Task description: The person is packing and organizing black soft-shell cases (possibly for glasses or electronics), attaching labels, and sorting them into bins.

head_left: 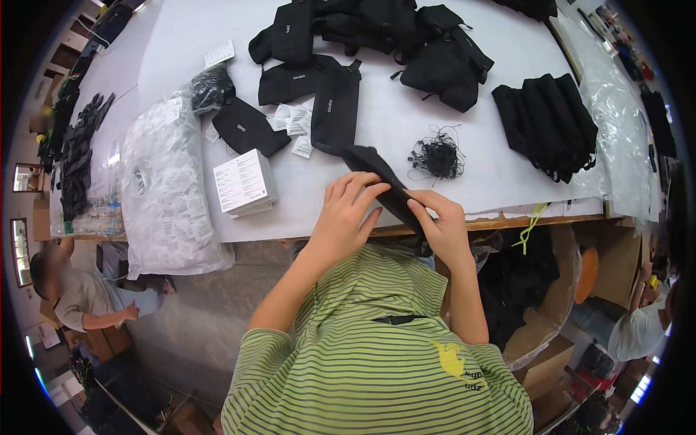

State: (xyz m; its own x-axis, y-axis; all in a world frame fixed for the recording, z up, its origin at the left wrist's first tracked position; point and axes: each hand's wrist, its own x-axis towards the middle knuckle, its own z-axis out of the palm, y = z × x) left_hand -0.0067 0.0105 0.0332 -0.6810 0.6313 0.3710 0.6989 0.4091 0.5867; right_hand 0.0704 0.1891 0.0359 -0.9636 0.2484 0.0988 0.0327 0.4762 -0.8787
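At the table's front edge, a slim black fabric pouch (368, 161) lies tilted between my two hands. My left hand (349, 210) has its fingertips closed on the pouch's near side. On the other side, my right hand (442, 221) pinches the pouch's edge between thumb and fingers. The lower end of the pouch is partly hidden by my right hand. Just beyond it, another black pouch (337, 101) lies flat. A tangle of black looped strings (437, 154) sits right of my hands, and a stack of white printed cards (243, 183) stands to their left.
A clear bag of white labels (163, 174) hangs over the table's left front edge. Loose labels (293, 119) and piled black pouches (442, 72) lie farther back. Stacked pouches (544, 123) are at right. Below stands a carton (565, 290) with black items. Other people sit on both sides.
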